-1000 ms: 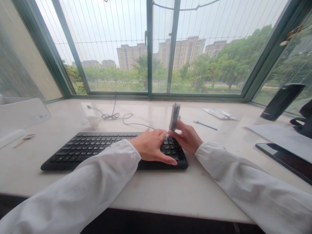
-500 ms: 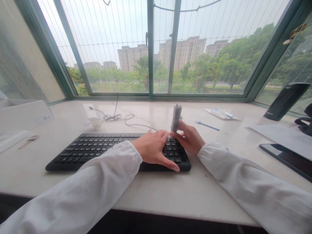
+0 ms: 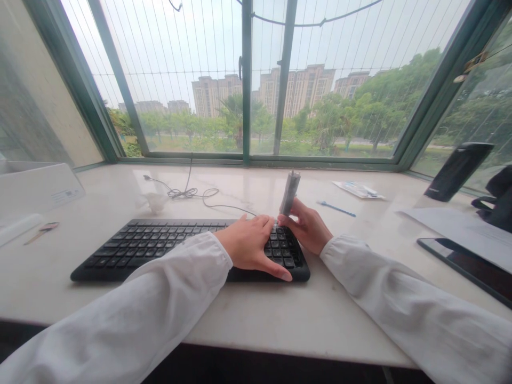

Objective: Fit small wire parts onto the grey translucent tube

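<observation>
A black keyboard [image 3: 156, 240] lies on the pale tabletop in front of me. My left hand [image 3: 252, 242] rests on its right part, fingers stretched forward and thumb spread out over the keys near the front edge. At the keyboard's far right corner, my right hand [image 3: 306, 226] grips a grey bar-shaped tool [image 3: 290, 193] between thumb and fingers. The tool stands nearly upright, its top leaning slightly right. Its lower end is by the upper right keys, partly hidden by my fingers, so I cannot tell whether it touches them.
Behind the keyboard lies a coiled cable [image 3: 184, 192] and a crumpled whitish lump [image 3: 155, 202]. To the right are a blue stick [image 3: 338, 208], a small packet [image 3: 358, 190], paper [image 3: 452, 226], a phone [image 3: 460, 261] and a black upright object [image 3: 459, 172]. A white box [image 3: 44, 186] stands left.
The grey tool's top tilts slightly more to the right. Both hands stay in nearly the same place, while the whole view shifts a little.
</observation>
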`<state>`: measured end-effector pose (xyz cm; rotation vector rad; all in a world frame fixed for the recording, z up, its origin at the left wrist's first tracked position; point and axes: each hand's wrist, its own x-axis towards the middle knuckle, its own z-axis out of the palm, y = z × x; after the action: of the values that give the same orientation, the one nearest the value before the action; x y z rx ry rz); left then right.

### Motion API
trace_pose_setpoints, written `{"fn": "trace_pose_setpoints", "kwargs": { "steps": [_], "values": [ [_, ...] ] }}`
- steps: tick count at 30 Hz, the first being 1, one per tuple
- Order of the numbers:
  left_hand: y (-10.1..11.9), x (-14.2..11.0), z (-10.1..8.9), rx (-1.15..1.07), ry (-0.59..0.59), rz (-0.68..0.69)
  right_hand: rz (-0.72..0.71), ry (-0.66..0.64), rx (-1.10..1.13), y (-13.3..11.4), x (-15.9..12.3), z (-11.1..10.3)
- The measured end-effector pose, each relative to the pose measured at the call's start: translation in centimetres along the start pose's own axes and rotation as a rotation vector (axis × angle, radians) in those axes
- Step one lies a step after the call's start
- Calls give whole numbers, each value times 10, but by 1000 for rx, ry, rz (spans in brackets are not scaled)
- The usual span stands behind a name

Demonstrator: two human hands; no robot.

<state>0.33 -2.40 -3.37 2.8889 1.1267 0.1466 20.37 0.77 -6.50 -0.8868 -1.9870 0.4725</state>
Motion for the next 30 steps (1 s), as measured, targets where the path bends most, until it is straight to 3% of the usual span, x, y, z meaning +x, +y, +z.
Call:
{"fn": "trace_pose_setpoints", "kwargs": {
  "steps": [10,24,30],
  "values": [
    [0,0,2,-8,14,7,-124,-27,-118,-7,-3,-5],
    [-1,1,2,2,-1,1,82,7,282,-1,4,1],
    [-1,1,2,6,7,6,-4,-52,41,-4,3,-4]
  ]
}}
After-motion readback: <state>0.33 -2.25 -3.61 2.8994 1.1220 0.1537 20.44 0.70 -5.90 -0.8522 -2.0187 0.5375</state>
